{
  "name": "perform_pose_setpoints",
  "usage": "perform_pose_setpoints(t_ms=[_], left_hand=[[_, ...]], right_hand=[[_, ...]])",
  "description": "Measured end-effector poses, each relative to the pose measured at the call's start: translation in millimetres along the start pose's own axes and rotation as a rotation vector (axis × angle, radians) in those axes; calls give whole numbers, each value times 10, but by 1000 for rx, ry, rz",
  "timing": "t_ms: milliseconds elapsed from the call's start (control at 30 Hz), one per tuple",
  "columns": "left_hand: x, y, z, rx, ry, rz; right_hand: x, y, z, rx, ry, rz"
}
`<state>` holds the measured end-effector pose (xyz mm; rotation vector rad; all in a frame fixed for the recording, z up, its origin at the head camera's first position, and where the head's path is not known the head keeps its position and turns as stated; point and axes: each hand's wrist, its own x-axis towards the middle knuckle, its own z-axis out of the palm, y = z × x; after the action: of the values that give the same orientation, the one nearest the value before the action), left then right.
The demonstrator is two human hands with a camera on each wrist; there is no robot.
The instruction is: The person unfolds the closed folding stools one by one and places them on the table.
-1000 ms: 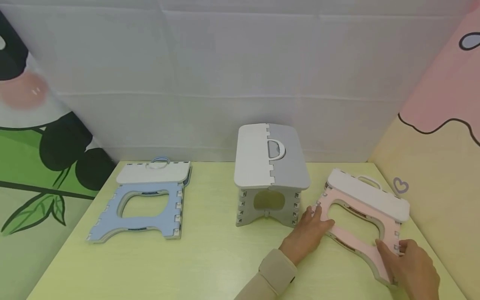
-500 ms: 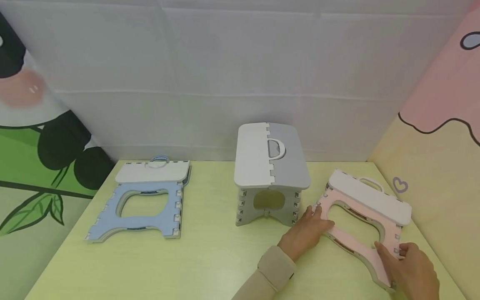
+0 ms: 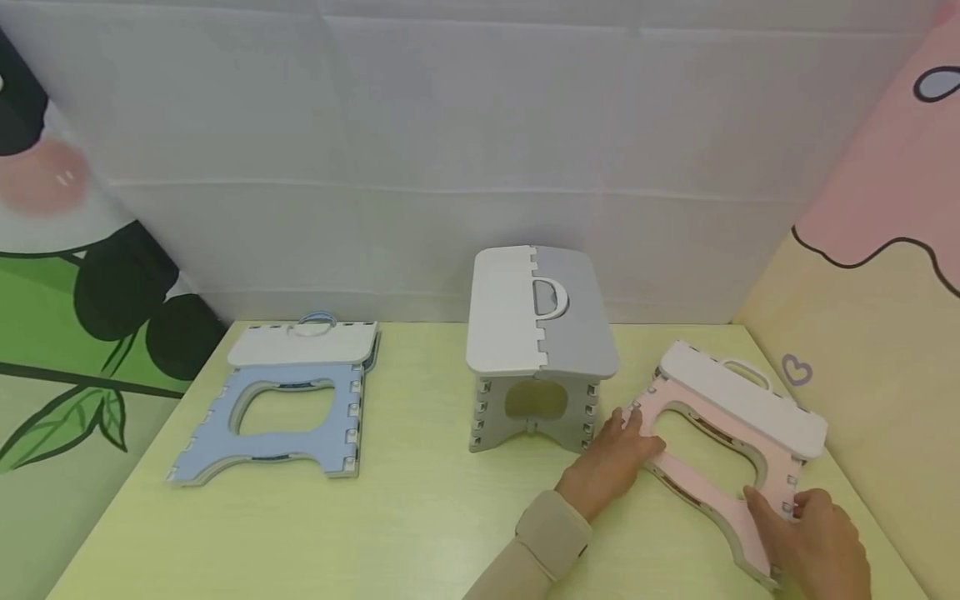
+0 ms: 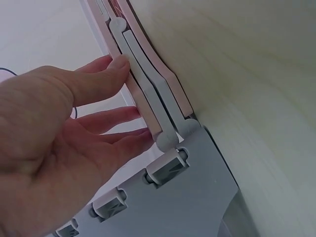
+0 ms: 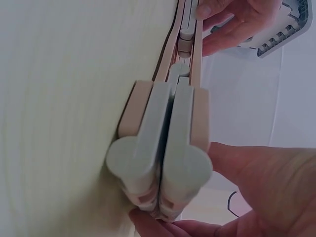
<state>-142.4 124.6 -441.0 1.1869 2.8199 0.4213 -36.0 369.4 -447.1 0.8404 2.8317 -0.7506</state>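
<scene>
A pink and white folding stool [image 3: 750,508] lies folded flat at the right of the table. My left hand [image 3: 611,467] holds its left leg, the fingers over the outer side and the thumb at the inner edge, seen close up in the left wrist view. Around the right leg, my right hand [image 3: 817,537] has its thumb on the upper face and its fingers curled at the outer edge. Edge-on in the right wrist view, the stool's folded leg panels [image 5: 163,143] lie together. Just left of it, a grey and white stool [image 3: 502,317] stands unfolded.
A blue and white folding stool [image 3: 296,437] lies folded at the left of the table [image 3: 420,517]. White cloth [image 3: 450,150] hangs behind the table's back edge. A printed panel [image 3: 885,358] borders the right side.
The pink stool has turned slightly: its white seat end has shifted right and its right leg's foot a little left and towards me. Both hands stay on it.
</scene>
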Motion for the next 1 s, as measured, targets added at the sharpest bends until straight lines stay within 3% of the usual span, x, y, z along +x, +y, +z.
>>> perform_pose_setpoints(t_ms=[400,700,1000], left_hand=[[40,13,21,19,41,-11],[81,40,68,140,162,-18],[128,114,80,168,103,-77]], right_hand=[[-23,-18,12,23,-3,-17],[-53,-67,2,26,-45,-43],[-13,25,-61,-11,-52,-76]])
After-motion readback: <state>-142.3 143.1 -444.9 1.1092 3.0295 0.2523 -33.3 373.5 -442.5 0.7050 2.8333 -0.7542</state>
